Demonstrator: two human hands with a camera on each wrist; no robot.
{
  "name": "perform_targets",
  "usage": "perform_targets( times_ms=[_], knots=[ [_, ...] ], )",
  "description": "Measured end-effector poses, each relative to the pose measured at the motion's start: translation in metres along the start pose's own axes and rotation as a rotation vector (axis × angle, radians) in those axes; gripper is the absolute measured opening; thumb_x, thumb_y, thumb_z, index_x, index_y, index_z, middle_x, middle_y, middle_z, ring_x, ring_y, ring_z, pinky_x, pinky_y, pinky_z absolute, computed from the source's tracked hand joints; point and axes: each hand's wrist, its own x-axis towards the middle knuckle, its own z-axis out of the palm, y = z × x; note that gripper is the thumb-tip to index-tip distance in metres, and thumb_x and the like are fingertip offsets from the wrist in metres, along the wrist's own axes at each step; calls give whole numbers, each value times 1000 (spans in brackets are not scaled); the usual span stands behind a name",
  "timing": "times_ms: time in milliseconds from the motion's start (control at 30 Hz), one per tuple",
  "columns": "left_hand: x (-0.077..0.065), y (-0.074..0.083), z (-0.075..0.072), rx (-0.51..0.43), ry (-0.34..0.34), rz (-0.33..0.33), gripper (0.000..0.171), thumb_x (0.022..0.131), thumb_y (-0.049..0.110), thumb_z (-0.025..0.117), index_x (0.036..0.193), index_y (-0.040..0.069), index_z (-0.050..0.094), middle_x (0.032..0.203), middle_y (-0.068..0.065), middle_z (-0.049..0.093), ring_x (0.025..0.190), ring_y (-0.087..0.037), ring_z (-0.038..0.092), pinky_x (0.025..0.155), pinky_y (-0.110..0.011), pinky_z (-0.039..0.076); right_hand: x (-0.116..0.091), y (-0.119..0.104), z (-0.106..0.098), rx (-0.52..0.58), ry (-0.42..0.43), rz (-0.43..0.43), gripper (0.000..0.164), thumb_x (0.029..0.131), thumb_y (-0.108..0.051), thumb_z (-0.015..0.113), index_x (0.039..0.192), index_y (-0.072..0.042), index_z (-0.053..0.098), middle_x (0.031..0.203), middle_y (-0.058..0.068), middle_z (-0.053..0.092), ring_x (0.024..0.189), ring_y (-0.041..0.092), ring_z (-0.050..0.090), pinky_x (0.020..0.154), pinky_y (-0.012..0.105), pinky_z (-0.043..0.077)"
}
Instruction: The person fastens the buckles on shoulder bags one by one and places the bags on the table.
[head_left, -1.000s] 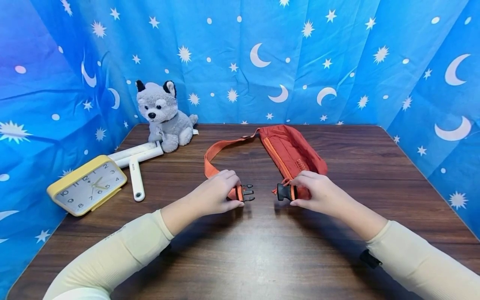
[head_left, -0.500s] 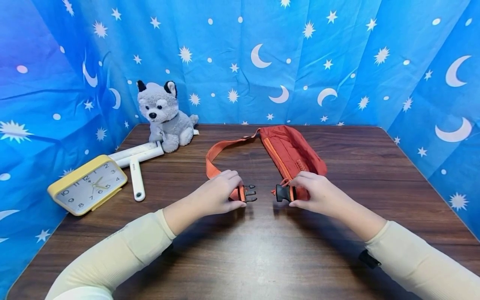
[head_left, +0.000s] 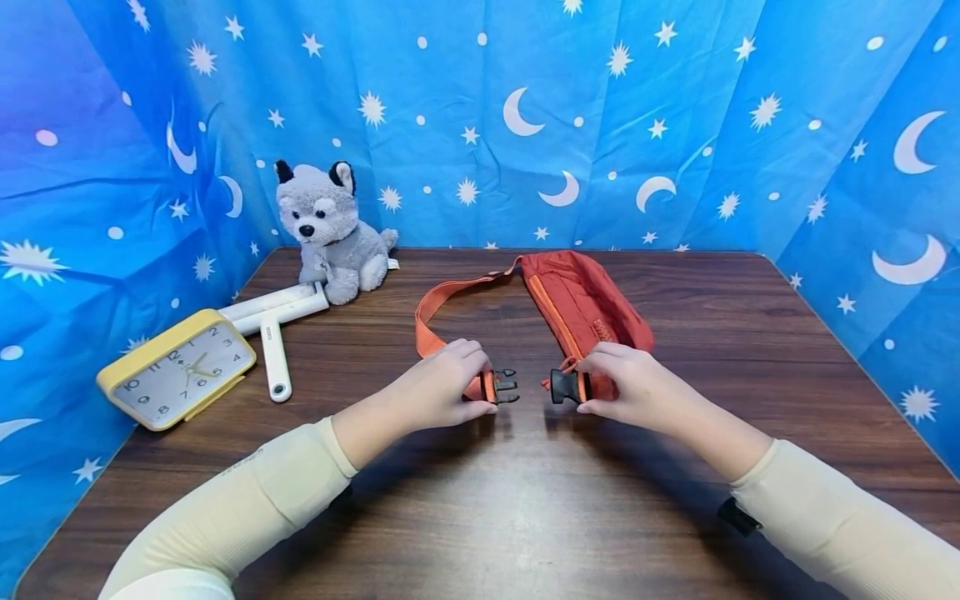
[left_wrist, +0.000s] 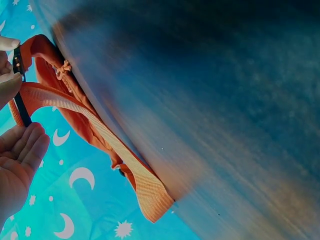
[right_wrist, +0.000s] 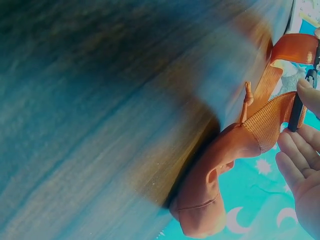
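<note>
A red waist bag (head_left: 588, 300) with an orange zip lies on the table, its orange strap (head_left: 435, 310) looping out to the left. My left hand (head_left: 438, 390) pinches the strap end at the black pronged half of the buckle (head_left: 506, 385), prongs pointing right. Facing it, my right hand (head_left: 637, 390) pinches the black socket half (head_left: 566, 386) beside the bag's near end. A small gap separates the two halves. The left wrist view shows the strap (left_wrist: 120, 145) curving away from the fingers; in the right wrist view the bag (right_wrist: 202, 200) hangs near the right hand (right_wrist: 305, 165).
At the back left sits a grey plush husky (head_left: 330, 229). Before it lie a white T-shaped tool (head_left: 275, 354) and a yellow alarm clock (head_left: 180, 367). A blue curtain (head_left: 480, 125) with moons and stars surrounds the dark wooden table (head_left: 480, 517).
My left hand has moved slightly right with the pronged half, and my right hand has brought the socket half slightly left. The gap between them has narrowed.
</note>
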Motion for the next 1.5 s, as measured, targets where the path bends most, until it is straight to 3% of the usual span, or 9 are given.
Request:
perform_targets(
  times_ms=[1100, 1500],
  knots=[
    [2, 0, 5, -6, 13, 16, 36, 75, 29, 79, 92, 5, 58, 86, -2, 53, 78, -15, 46, 69, -29, 42, 6, -2, 4, 15, -25, -21, 39, 68, -22, 85, 99, -5, 67, 90, 1, 58, 76, 12, 53, 63, 28, 47],
    [4, 0, 4, -7, 20, 25, 36, 76, 29, 78, 93, 4, 58, 87, -3, 53, 78, -16, 46, 69, -29, 41, 8, -2, 5, 26, 0, -61, 38, 68, -21, 85, 97, -4, 67, 88, 1, 58, 75, 12, 54, 64, 29, 47]
  ],
)
